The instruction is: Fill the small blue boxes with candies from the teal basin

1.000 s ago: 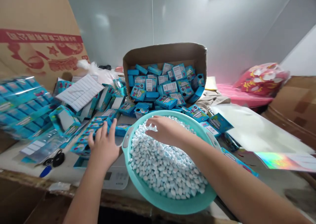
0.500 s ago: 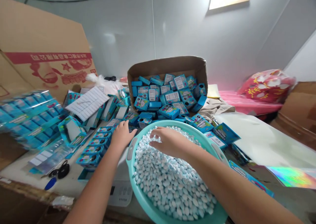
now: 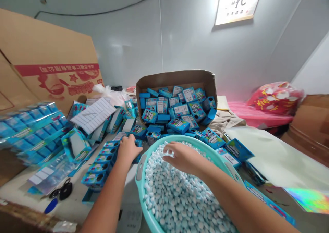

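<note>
A turquoise plastic basin [image 3: 143, 188] holds a heap of pale blue and white candies [image 3: 180, 195]. Over the far left part of the heap is my right hand [image 3: 181, 155], its fingers curled toward the thumb around a few candies, partly hidden. Left of the basin rim, my left hand [image 3: 128, 148] is closed around a small blue candy box [image 3: 138, 144], which it mostly covers. Beside that hand runs a row of small blue boxes [image 3: 99, 167] with dark round openings, standing in a blue tray [image 3: 88, 197].
A carton [image 3: 177, 76] full of blue boxes lies tipped behind the basin. Wrapped box packs [image 3: 33, 130], scissors [image 3: 61, 191] and a large carton [image 3: 56, 48] are on the left. A white scale [image 3: 131, 219] sits under the basin's left side. Flat blue boxes [image 3: 236, 150] lie to the right.
The view has tilted up a little, so everything sits lower in the picture. Both hands keep nearly the same places, the right one over the candies, the left one at the small boxes.
</note>
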A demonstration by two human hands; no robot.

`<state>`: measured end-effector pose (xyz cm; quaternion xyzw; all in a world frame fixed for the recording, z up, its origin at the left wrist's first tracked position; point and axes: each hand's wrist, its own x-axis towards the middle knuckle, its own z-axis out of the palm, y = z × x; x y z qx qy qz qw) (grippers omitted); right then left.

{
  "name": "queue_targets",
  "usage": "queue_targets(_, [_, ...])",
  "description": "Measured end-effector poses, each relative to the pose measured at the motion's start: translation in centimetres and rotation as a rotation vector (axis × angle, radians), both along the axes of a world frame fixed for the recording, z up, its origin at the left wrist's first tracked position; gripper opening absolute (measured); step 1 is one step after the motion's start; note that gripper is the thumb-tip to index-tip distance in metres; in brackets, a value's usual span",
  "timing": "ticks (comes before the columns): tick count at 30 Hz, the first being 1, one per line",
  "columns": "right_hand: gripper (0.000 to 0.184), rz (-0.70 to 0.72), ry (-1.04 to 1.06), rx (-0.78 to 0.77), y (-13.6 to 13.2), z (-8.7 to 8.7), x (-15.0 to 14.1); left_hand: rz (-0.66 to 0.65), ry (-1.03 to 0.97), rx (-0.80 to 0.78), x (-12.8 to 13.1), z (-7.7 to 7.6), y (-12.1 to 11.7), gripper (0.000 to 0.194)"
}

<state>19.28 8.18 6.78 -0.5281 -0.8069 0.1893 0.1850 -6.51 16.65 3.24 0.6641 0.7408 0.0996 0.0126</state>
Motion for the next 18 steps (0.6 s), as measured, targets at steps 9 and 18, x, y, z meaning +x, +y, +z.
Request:
queue_targets(9, [0.016,-0.141,0.163,-0.068,0.7,0.4,0.5,-0.032,-0.433,0.442,-2.0,6.0,-7.3,0.073])
queue_targets(18, [0.017,-0.111,0.15,-0.125,0.6,0.6,0.7,-0.05,-0.185,0.258,-4.7,2.5,-11.9,0.08])
